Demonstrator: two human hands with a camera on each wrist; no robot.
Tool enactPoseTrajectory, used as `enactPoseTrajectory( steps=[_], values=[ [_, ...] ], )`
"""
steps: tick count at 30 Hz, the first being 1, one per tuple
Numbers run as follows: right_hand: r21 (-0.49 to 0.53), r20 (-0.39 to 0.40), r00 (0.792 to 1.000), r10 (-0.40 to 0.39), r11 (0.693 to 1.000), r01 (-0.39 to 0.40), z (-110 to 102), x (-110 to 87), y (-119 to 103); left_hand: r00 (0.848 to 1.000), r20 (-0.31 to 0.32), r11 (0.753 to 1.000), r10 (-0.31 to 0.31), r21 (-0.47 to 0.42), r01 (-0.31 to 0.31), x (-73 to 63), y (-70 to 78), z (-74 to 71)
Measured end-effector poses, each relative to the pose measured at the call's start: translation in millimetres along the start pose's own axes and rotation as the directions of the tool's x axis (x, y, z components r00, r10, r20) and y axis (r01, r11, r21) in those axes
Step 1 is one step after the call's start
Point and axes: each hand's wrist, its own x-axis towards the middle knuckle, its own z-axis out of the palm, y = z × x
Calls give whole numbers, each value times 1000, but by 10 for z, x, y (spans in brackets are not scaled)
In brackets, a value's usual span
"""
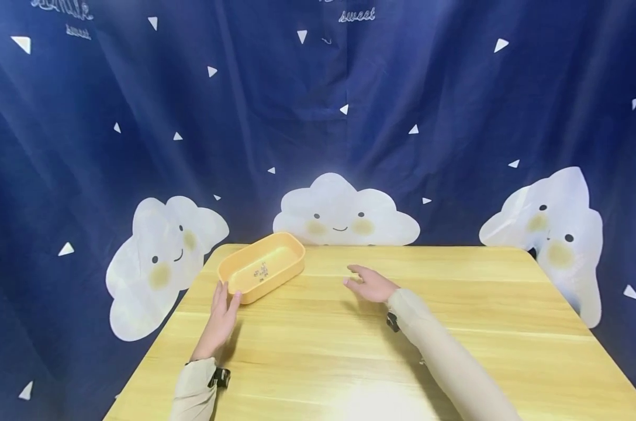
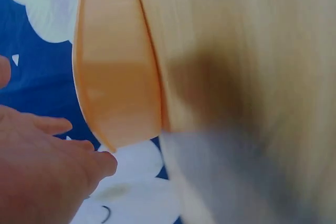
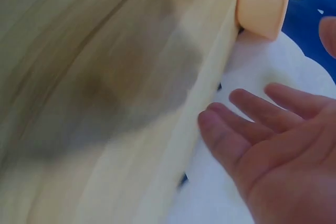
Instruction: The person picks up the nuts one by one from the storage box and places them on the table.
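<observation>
Tray (image 1: 276,283) lies far left on surface (image 1: 318,356), holding pieces (image 1: 263,271) too small to identify. Left hand (image 1: 220,324): fingers spread at near end, contact unclear. Right hand (image 1: 373,285): fingers parted, away from tray.

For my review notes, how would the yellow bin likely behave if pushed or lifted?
The yellow bin is probably stiff, as its sides stand without sagging. Pushed, it would likely slide rather than tip, being long and low on the table. Lifted by one end, it might let the small pieces inside shift, since they appear loose.
</observation>
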Motion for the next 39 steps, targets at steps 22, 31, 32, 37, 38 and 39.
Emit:
enactPoseTrajectory(
  steps=[22, 31, 32, 37, 38, 39],
  values=[
    [297, -126, 989, 75, 954, -34, 461, 852, -455, 990, 4, 733, -140, -672, 106, 14, 87, 125],
    [321, -105, 988, 116, 944, -77, 553, 983, -530, 988, -10, 682, -152, -725, 98, 16, 121, 244],
    [331, -90, 989, 115, 940, -79, 571, 992, -535, 988, -9, 671, -155, -735, 99, 14, 118, 251],
    [386, -42, 993, 114, 918, -89, 642, 1035, -544, 985, -11, 649, -171, -754, 104, 14, 95, 266],
    [388, -46, 993, 111, 918, -85, 652, 1054, -536, 985, -14, 648, -172, -754, 103, 18, 97, 264],
    [392, -48, 993, 110, 916, -83, 658, 1071, -529, 986, -16, 649, -166, -755, 97, 25, 101, 264]
  ],
)
